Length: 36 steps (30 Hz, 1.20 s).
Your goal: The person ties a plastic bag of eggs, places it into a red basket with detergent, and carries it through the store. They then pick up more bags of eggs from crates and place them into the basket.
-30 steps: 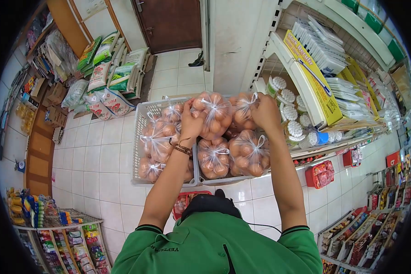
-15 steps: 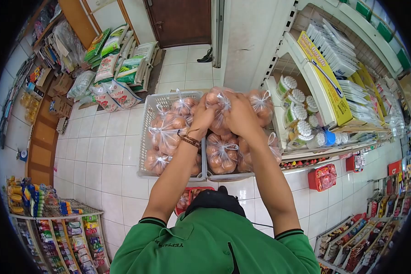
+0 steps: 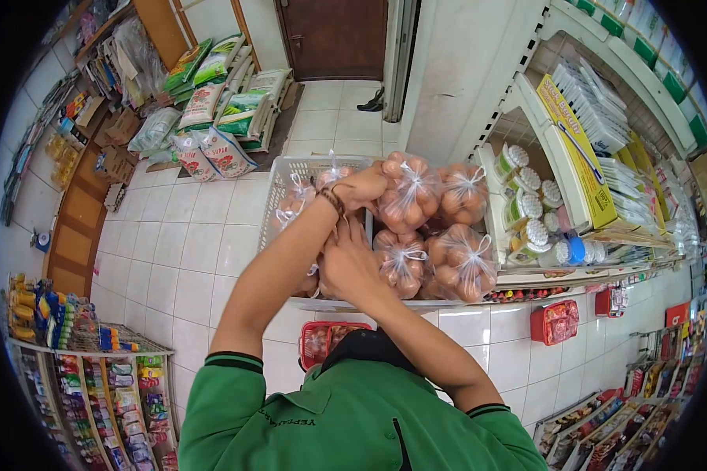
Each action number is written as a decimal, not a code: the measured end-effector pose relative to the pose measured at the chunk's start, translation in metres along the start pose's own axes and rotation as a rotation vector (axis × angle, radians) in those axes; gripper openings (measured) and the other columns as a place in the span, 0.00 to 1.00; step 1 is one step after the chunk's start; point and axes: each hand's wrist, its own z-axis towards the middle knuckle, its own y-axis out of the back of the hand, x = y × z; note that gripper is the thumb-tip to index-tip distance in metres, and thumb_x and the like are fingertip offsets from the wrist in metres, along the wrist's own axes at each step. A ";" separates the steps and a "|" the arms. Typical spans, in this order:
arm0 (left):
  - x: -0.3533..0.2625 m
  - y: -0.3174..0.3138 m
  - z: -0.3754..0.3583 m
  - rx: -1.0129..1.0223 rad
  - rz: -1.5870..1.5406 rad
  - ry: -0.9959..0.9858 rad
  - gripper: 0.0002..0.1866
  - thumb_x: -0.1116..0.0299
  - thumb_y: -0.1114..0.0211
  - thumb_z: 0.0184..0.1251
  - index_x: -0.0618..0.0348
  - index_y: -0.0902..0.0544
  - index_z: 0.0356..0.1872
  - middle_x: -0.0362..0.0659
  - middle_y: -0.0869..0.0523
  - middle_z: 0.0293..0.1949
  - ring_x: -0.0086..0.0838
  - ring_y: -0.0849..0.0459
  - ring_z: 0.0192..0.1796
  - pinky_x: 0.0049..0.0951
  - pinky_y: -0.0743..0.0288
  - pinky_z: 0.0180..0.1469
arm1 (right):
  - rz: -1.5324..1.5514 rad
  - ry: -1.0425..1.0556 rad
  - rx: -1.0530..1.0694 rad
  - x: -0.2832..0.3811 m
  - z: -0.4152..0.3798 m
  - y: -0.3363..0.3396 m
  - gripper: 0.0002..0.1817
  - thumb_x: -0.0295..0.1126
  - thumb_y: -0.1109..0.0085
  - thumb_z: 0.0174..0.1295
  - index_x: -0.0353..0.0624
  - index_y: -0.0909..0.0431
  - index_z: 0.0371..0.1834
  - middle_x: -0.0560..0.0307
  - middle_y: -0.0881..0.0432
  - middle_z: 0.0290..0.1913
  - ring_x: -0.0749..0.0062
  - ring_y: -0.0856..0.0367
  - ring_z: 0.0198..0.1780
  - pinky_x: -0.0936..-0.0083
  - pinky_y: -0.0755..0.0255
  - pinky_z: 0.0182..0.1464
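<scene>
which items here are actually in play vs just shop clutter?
In play:
left hand, on a bag of eggs
right hand, low in the white basket
other egg bags

Lying about:
rice sacks
yellow box
red basket
snack rack

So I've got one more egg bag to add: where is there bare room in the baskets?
Little: egg bags crowd the right basket. The left basket shows some bare mesh at its far left corner, beside the left hand. The right hand blocks the middle.
</scene>
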 end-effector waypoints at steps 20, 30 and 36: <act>-0.021 0.017 0.018 0.078 0.702 0.041 0.23 0.55 0.39 0.78 0.67 0.26 0.58 0.49 0.13 0.39 0.33 0.11 0.34 0.33 0.15 0.32 | 0.609 -0.094 -0.231 -0.001 0.010 -0.056 0.11 0.27 0.38 0.61 0.37 0.16 0.45 0.44 0.13 0.49 0.45 0.18 0.57 0.52 0.28 0.61; -0.022 0.026 0.021 0.139 0.596 0.082 0.28 0.56 0.37 0.77 0.65 0.34 0.66 0.50 0.13 0.46 0.32 0.10 0.39 0.31 0.14 0.37 | 0.858 -0.262 -0.468 0.012 -0.005 0.023 0.06 0.17 0.41 0.66 0.33 0.16 0.43 0.46 0.12 0.43 0.55 0.12 0.47 0.67 0.20 0.55; -0.026 0.022 -0.017 0.187 0.437 0.085 0.50 0.59 0.29 0.69 0.59 0.53 0.82 0.54 0.17 0.58 0.36 0.10 0.47 0.32 0.12 0.43 | 0.790 -0.599 -0.377 -0.005 -0.030 0.067 0.06 0.18 0.40 0.67 0.32 0.15 0.44 0.49 0.12 0.40 0.66 0.13 0.45 0.71 0.21 0.53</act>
